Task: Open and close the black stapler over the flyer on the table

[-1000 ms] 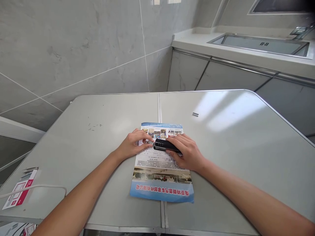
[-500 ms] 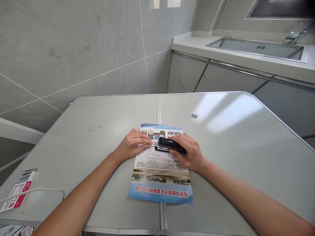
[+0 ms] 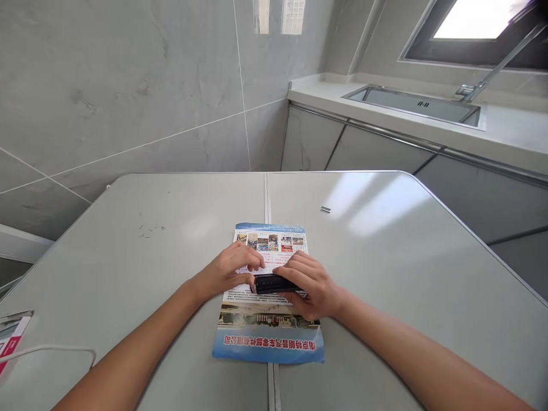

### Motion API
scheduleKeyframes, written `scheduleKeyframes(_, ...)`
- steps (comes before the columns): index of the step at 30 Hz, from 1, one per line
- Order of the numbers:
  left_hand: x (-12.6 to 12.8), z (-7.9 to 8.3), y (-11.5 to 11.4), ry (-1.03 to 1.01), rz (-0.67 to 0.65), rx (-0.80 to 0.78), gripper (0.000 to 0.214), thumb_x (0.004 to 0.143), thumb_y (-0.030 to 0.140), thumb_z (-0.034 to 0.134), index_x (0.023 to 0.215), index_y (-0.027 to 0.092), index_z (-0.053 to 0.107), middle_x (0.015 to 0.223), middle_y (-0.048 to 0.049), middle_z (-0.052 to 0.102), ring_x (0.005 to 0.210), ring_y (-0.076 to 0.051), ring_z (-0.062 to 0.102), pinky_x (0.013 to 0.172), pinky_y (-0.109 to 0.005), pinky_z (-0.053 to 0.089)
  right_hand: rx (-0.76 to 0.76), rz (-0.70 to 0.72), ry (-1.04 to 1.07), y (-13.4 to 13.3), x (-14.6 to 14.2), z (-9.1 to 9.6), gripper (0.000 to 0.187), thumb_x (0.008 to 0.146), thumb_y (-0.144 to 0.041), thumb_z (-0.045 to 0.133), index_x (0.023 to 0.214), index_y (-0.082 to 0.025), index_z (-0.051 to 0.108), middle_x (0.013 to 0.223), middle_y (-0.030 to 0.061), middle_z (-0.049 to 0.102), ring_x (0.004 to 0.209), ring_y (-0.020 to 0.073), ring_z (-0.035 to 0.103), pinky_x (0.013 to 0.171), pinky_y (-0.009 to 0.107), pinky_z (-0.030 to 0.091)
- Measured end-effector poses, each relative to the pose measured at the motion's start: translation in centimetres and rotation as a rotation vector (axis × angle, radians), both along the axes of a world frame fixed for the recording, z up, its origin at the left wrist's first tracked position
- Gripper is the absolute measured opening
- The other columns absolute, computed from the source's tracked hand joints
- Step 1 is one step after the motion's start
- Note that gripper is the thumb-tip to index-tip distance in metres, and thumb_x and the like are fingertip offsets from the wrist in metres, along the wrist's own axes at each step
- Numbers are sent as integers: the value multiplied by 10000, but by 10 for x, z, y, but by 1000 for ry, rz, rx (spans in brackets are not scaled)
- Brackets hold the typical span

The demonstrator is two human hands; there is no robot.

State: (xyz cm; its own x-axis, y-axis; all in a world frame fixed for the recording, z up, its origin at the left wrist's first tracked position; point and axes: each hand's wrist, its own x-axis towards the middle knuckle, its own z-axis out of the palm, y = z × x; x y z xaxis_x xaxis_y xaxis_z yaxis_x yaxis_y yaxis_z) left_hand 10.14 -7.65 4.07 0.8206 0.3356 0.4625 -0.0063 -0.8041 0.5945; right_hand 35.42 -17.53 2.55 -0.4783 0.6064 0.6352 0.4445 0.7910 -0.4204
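A printed leaflet point(image 3: 268, 325) with photos and a blue lower band lies across the seam of the grey folding table point(image 3: 385, 257). My right hand point(image 3: 310, 285) is wrapped round a black stapler point(image 3: 272, 283) that rests on the leaflet's middle. My left hand point(image 3: 231, 268) lies on the leaflet's left part, fingers curled and pressing the paper down, fingertips touching the stapler's left end.
A small strip of staples point(image 3: 326, 209) lies on the table beyond the leaflet. A red and white card point(image 3: 8, 342) and a white cable point(image 3: 55, 349) sit at the table's left edge. A counter with a sink point(image 3: 411, 103) and tap stands at the back right.
The stapler and my right hand have shifted left and nearer to me on the leaflet. The view has tilted upward, so everything sits lower in frame.
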Motion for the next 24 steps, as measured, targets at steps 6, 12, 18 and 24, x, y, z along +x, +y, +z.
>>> scheduleKeyframes(6, 4, 2, -2, 13, -29, 21, 106, 1057, 275, 567, 967, 220, 559, 1008, -56, 768, 924, -163, 698, 906, -345, 461, 4, -8, 20, 0, -2, 1, 355, 933, -199, 580, 1286, -179, 550, 927, 94, 690, 805, 234, 607, 757, 399, 486)
scheduleKeyframes(12, -2, -6, 5, -20, 205, 58, 169, 972, 336, 713, 1025, 232, 592, 1041, -50, 749, 1005, -207, 668, 960, -380, 479, 35, -203, 35, 1, -1, -2, 335, 930, -234, 644, 1259, -210, 587, 921, 78, 710, 802, 243, 633, 768, 414, 485)
scheduleKeyframes(18, -4, -19, 18, 304, 486, 260, 238, 1003, 371, 634, 1206, 251, 667, 1552, -139, 519, 1419, -344, 478, 1164, -568, 384, 10, -812, 138, 28, 40, -11, 257, 921, -304, 692, 1163, -225, 654, 1033, 101, 753, 910, 286, 680, 850, 464, 517)
scheduleKeyframes(24, -6, -30, 21, 477, 487, 229, 431, 1010, 447, 596, 1402, 268, 595, 1575, -164, 471, 1480, -387, 417, 1212, -707, 262, -196, -1020, 133, 54, 82, -21, 309, 865, -340, 665, 1140, -203, 704, 1019, 116, 759, 917, 311, 671, 842, 481, 524)
